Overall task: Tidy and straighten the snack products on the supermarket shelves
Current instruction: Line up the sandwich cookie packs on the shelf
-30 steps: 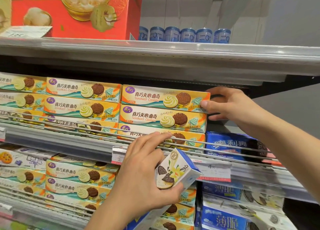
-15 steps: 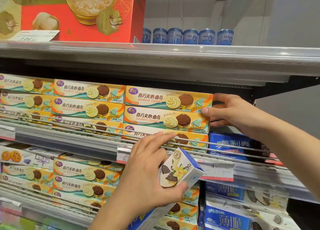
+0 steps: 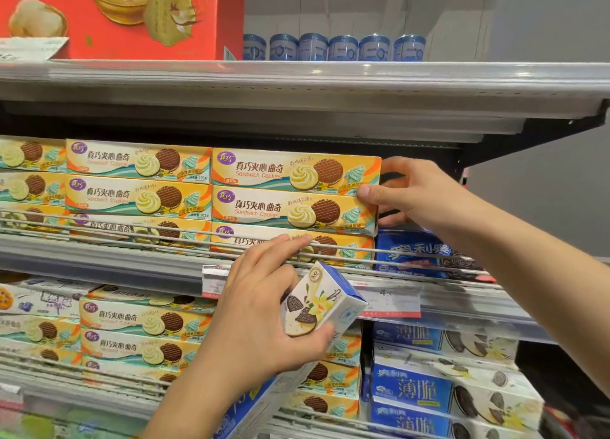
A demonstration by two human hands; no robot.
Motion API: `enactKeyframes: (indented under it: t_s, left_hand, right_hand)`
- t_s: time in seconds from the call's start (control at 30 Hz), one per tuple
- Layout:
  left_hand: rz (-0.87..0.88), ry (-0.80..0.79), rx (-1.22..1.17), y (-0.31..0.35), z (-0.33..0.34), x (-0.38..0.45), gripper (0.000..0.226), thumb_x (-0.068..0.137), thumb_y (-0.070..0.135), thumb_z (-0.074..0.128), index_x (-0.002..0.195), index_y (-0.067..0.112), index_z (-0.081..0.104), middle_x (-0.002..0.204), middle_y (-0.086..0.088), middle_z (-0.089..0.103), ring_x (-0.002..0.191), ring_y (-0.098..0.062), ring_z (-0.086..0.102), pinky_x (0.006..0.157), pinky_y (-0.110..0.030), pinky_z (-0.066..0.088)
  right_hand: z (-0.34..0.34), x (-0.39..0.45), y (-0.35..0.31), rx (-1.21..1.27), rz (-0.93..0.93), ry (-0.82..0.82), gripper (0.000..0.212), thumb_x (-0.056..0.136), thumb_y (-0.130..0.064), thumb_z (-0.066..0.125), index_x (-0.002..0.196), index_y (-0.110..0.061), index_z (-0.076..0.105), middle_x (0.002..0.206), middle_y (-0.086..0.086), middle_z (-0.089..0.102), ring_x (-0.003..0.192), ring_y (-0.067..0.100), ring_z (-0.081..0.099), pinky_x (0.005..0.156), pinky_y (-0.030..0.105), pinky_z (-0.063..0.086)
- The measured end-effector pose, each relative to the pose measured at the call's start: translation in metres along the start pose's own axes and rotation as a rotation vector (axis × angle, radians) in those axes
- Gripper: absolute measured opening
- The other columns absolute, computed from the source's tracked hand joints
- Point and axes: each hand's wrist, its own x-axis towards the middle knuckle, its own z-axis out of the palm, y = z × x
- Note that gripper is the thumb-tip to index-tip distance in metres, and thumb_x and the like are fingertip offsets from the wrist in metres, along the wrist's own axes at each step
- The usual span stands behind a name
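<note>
On the middle shelf (image 3: pixel 99 257), behind a wire rail (image 3: pixel 132 232), yellow cookie boxes (image 3: pixel 138 181) lie stacked three high in side-by-side columns, each long axis running left to right along the shelf front. The rightmost stack (image 3: pixel 290 200) ends just beside a blue pack (image 3: pixel 412 252) lying lower on the same shelf.

The right hand (image 3: pixel 422 191) is at that stack's right end, much the nearer hand to it. Its thumb presses on the front right corner where the top two boxes meet, and its fingers curl round behind the end of the stack, so it grips the box ends. The boxes lie leftward from the palm, so any squaring-up push would, I judge, run along their long axis toward the neighbouring column, or straight back into the shelf.

The left hand (image 3: pixel 264 319) is lower, in front of the shelf edge, clasping a small blue-and-white carton (image 3: pixel 320 303) tilted with one end facing out. Its index finger stretches up to touch the rail.

How far back the right fingers reach is hidden by the boxes. The carton's lower length is covered by the left palm and wrist. The bottom box of the stack is partly masked by the rail and the left fingers. The price tags (image 3: pixel 389 301) are mostly too blurred to read.
</note>
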Motion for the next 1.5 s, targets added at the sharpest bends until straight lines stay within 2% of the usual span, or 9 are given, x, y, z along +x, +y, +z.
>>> enactKeyframes:
  t_s: [0.23, 0.43, 0.6, 0.77, 0.97, 1.07, 1.23, 1.37, 1.5]
  left_hand:
    - [-0.012, -0.014, -0.012, 0.003, -0.001, 0.002, 0.034, 0.068, 0.058, 0.067, 0.075, 0.029, 0.051, 0.150, 0.018, 0.045, 0.138, -0.012, 0.038, 0.106, -0.045, 0.036]
    - [-0.019, -0.062, 0.075, 0.012, 0.002, -0.001, 0.043, 0.073, 0.063, 0.065, 0.086, 0.022, 0.060, 0.155, 0.008, 0.041, 0.146, -0.018, 0.031, 0.115, -0.044, 0.031]
    - [0.078, 0.019, 0.170, 0.049, 0.023, -0.018, 0.046, 0.073, 0.056, 0.069, 0.095, 0.016, 0.065, 0.167, -0.005, 0.024, 0.155, -0.027, 0.018, 0.121, -0.048, 0.027]
    - [0.191, 0.066, 0.196, 0.085, 0.059, -0.034, 0.044, 0.070, 0.053, 0.070, 0.091, 0.014, 0.070, 0.162, -0.008, 0.035, 0.151, -0.030, 0.032, 0.109, -0.052, 0.040]
    - [0.240, 0.009, 0.173, 0.103, 0.082, -0.049, 0.065, 0.079, 0.070, 0.064, 0.126, 0.027, 0.055, 0.165, -0.003, 0.030, 0.151, -0.027, 0.029, 0.114, -0.046, 0.032]
    - [0.155, 0.092, 0.039, 0.097, 0.089, -0.060, 0.065, 0.085, 0.071, 0.060, 0.129, 0.024, 0.055, 0.159, -0.003, 0.042, 0.147, -0.023, 0.039, 0.118, -0.037, 0.031]
    - [-0.235, 0.335, -0.236, 0.085, 0.097, -0.081, 0.052, 0.075, 0.048, 0.070, 0.123, 0.028, 0.062, 0.127, 0.005, 0.064, 0.113, -0.015, 0.063, 0.090, -0.039, 0.052]
    - [-0.521, 0.307, -0.528, 0.089, 0.114, -0.093, 0.041, 0.067, 0.056, 0.071, 0.107, 0.057, 0.064, 0.105, 0.013, 0.073, 0.093, -0.012, 0.070, 0.079, -0.029, 0.058]
    - [-0.581, 0.203, -0.543, 0.097, 0.125, -0.095, 0.048, 0.065, 0.060, 0.067, 0.112, 0.060, 0.058, 0.112, 0.024, 0.069, 0.106, 0.001, 0.066, 0.079, -0.009, 0.053]
  right_hand:
    - [0.005, -0.037, -0.005, -0.302, -0.130, 0.224, 0.072, 0.088, -0.052, 0.070, 0.149, -0.030, 0.039, 0.139, -0.004, 0.061, 0.122, 0.009, 0.060, 0.098, 0.034, 0.052]
    - [0.031, -0.137, 0.008, -0.439, -0.449, 0.359, 0.019, 0.092, -0.038, 0.066, 0.105, -0.025, 0.071, 0.099, -0.016, 0.071, 0.095, -0.001, 0.066, 0.085, 0.027, 0.052]
    - [0.054, -0.183, 0.039, -0.260, -0.291, 0.312, 0.033, 0.083, -0.051, 0.067, 0.111, -0.032, 0.066, 0.104, -0.020, 0.069, 0.100, 0.000, 0.067, 0.082, 0.018, 0.050]
    - [0.057, -0.206, 0.076, -0.131, -0.077, 0.364, 0.048, 0.064, -0.056, 0.076, 0.109, -0.042, 0.065, 0.105, -0.023, 0.071, 0.095, 0.002, 0.069, 0.068, 0.016, 0.054]
    - [0.052, -0.237, 0.105, 0.351, 0.061, 0.447, 0.050, 0.056, -0.022, 0.095, 0.097, -0.037, 0.069, 0.099, 0.003, 0.078, 0.069, 0.023, 0.073, 0.059, 0.023, 0.054]
    - [0.047, -0.245, 0.121, 0.475, 0.135, 0.568, 0.070, 0.043, -0.059, 0.094, 0.102, -0.028, 0.071, 0.097, 0.009, 0.078, 0.070, 0.023, 0.072, 0.064, 0.026, 0.057]
    - [0.034, -0.256, 0.147, 0.586, 0.148, 0.768, 0.040, 0.064, -0.008, 0.075, 0.102, -0.015, 0.065, 0.091, 0.015, 0.078, 0.067, 0.015, 0.074, 0.061, 0.020, 0.059]
    - [0.036, -0.257, 0.163, 0.648, 0.156, 0.842, 0.052, 0.061, -0.041, 0.090, 0.101, -0.021, 0.064, 0.096, 0.015, 0.078, 0.080, 0.020, 0.077, 0.070, 0.028, 0.062]
    - [0.036, -0.259, 0.178, 0.603, 0.172, 0.858, 0.033, 0.068, -0.022, 0.077, 0.099, -0.021, 0.066, 0.104, 0.012, 0.078, 0.095, 0.028, 0.076, 0.080, 0.043, 0.061]
